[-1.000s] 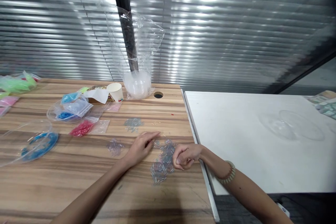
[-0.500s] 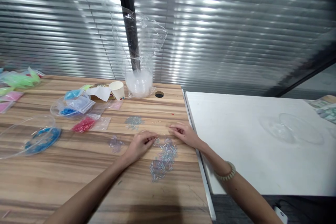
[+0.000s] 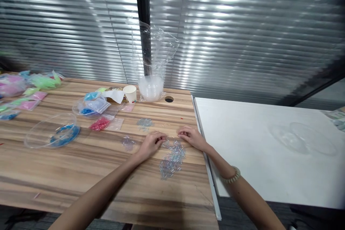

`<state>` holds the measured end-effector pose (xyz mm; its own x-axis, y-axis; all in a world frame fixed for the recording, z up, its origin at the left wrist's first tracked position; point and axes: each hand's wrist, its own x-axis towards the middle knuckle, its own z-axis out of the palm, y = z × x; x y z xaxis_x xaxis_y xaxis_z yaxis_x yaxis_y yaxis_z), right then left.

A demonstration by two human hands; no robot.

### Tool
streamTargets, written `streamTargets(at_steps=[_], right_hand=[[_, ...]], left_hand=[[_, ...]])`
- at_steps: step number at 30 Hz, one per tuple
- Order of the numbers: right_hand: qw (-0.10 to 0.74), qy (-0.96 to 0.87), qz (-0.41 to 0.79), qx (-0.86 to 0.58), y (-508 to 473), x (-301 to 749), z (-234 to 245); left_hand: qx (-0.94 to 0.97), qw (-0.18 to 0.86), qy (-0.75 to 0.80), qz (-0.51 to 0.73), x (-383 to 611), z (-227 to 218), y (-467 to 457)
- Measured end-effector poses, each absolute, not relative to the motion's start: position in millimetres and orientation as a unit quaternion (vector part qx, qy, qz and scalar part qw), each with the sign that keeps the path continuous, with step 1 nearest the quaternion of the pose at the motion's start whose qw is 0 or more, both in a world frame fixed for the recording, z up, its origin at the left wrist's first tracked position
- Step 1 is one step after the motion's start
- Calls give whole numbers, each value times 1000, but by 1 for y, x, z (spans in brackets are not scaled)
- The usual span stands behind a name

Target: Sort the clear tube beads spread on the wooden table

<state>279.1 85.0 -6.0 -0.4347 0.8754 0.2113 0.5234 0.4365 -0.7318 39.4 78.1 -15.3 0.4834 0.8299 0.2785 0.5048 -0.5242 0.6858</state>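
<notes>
Bright overhead glare on the blinds [image 3: 242, 25], softly blurred, warped edges

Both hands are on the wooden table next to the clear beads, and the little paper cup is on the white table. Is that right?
Not quite. In the head view the paper cup is on the wooden table, not the white table. The left hand and right hand are indeed on the wooden table next to the clear beads.

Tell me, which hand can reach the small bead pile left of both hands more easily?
Probably the left. The left hand rests just beside that small bead pile, while the right hand lies farther away, across the big pile.
</notes>
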Motion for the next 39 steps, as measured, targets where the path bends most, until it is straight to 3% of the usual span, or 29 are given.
streamTargets(at_steps=[8, 17, 22, 27, 34, 39], right_hand=[[297, -790, 315, -434, 70, 265, 8], [212, -903, 261, -266, 43, 179, 40], [185, -924, 224, -248, 52, 148, 35], [200, -903, 266, -270, 40, 151, 33], [196, -862, 298, -360, 26, 154, 25], [222, -867, 278, -350, 39, 120, 7]], left_hand=[[837, 215, 424, 272, 16, -14, 62], [826, 130, 470, 283, -61, 7, 0], [759, 172, 536, 327, -74, 6, -47], [728, 214, 560, 333, -69, 4, -84], [722, 260, 558, 314, -53, 7, -74], [730, 270, 529, 339, -42, 9, -64]])
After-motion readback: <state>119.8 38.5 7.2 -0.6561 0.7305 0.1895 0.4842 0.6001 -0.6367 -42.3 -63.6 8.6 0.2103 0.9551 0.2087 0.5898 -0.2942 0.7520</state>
